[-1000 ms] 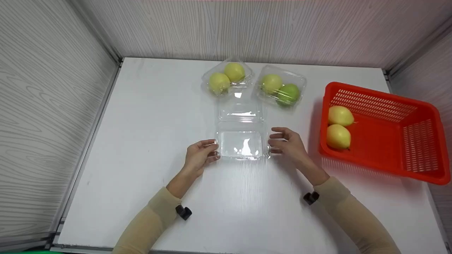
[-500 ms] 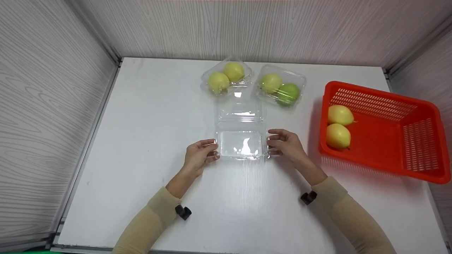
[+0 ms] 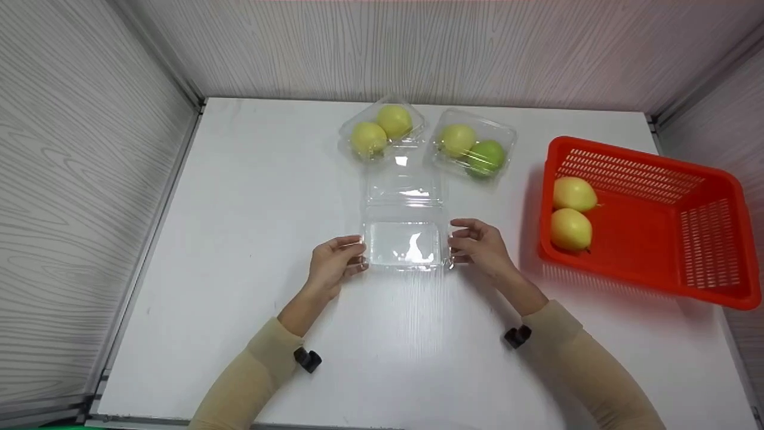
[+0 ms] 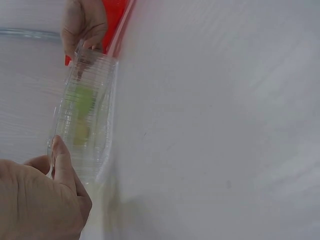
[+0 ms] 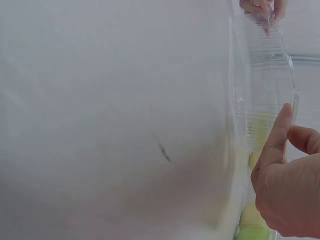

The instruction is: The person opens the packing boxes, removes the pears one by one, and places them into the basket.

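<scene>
A clear plastic clamshell container (image 3: 403,243) lies unfolded on the white table, its lid half (image 3: 403,186) toward the back. My left hand (image 3: 333,266) pinches the left rim of the near half between thumb and fingers. At the opposite rim, my right hand (image 3: 482,248) holds the edge with its thumb and fingers. Both wrist views show the ribbed side wall (image 4: 82,112) between the two hands, and the right wrist view has my right index finger (image 5: 279,132) along the rim. Nothing but glare shows inside the container.
Two closed clamshells stand behind, the left one (image 3: 352,126) with two yellow-green fruits, the right one (image 3: 498,125) with a yellowish and a green fruit. A red basket (image 3: 644,283) at the right holds two yellow pears (image 3: 571,230). Panels wall the table's back and sides.
My right hand has moved slightly left, onto the container's right rim. The left hand and the container have barely shifted left.
</scene>
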`<state>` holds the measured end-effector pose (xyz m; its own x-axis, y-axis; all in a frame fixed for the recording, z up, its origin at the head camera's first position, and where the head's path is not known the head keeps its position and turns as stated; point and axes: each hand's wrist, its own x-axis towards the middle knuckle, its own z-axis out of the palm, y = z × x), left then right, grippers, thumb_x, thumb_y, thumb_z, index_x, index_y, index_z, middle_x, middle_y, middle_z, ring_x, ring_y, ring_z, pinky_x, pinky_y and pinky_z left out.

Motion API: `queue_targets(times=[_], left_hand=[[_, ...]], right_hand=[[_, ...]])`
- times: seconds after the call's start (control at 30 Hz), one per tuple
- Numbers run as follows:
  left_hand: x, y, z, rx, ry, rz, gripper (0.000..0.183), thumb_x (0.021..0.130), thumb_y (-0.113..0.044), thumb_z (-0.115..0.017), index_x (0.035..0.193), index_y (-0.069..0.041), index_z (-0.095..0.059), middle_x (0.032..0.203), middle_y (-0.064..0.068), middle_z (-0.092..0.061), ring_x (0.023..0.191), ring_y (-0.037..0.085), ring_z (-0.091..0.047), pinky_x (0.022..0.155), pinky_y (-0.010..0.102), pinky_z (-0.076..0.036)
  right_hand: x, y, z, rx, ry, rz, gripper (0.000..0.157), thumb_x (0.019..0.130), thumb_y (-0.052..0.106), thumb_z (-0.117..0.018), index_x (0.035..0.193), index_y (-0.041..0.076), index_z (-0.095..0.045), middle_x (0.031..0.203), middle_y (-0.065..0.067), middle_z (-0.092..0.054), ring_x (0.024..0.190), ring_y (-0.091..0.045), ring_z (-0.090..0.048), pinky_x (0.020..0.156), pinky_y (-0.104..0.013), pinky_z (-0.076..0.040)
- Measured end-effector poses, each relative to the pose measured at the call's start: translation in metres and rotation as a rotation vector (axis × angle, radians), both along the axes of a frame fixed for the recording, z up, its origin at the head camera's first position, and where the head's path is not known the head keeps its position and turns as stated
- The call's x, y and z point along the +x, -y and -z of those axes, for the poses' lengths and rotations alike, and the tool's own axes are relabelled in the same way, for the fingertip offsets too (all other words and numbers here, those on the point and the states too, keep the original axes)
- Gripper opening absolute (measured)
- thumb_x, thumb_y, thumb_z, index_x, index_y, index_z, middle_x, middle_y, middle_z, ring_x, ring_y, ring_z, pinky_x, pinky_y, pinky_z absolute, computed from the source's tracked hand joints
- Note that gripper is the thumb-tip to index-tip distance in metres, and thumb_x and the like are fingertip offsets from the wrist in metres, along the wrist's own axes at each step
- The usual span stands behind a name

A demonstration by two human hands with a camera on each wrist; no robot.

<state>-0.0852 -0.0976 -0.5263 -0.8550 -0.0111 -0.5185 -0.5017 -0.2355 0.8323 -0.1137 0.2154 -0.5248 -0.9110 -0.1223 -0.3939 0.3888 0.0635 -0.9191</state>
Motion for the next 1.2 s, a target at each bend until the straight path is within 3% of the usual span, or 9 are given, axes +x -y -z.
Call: queue_targets(times=[0.67, 0.9, 1.2], left_hand=[[0.008, 0.021, 0.002, -0.032, 0.024, -0.016, 0.035, 0.098, -0.007, -0.073, 0.13, 0.001, -0.064, 0.101, 0.004, -0.069, 0.078, 0.013, -0.07, 0.073, 0.023, -0.067], [0.01, 0.034, 0.001, 0.016, -0.003, -0.016, 0.034, 0.1, -0.004, -0.07, 0.132, 0.004, -0.061, 0.096, 0.001, -0.068, 0.074, 0.011, -0.069, 0.073, 0.022, -0.067], [0.006, 0.05, 0.0, -0.006, 0.028, -0.023, 0.037, 0.099, -0.005, -0.071, 0.134, 0.004, -0.06, 0.096, 0.001, -0.071, 0.075, 0.011, -0.07, 0.073, 0.022, -0.067]], right_hand=[[0.005, 0.024, 0.002, -0.029, -0.003, 0.004, 0.048, 0.094, 0.0, -0.071, 0.14, -0.002, -0.057, 0.098, 0.003, -0.064, 0.074, -0.011, -0.07, 0.068, -0.027, -0.067], [0.004, 0.035, 0.002, -0.023, -0.013, -0.011, 0.049, 0.095, 0.0, -0.071, 0.142, -0.001, -0.057, 0.1, 0.002, -0.063, 0.076, -0.01, -0.07, 0.066, -0.025, -0.067], [0.0, 0.052, 0.003, -0.037, -0.025, -0.023, 0.047, 0.095, 0.0, -0.07, 0.14, -0.001, -0.058, 0.099, 0.001, -0.063, 0.076, -0.011, -0.07, 0.064, -0.026, -0.067]])
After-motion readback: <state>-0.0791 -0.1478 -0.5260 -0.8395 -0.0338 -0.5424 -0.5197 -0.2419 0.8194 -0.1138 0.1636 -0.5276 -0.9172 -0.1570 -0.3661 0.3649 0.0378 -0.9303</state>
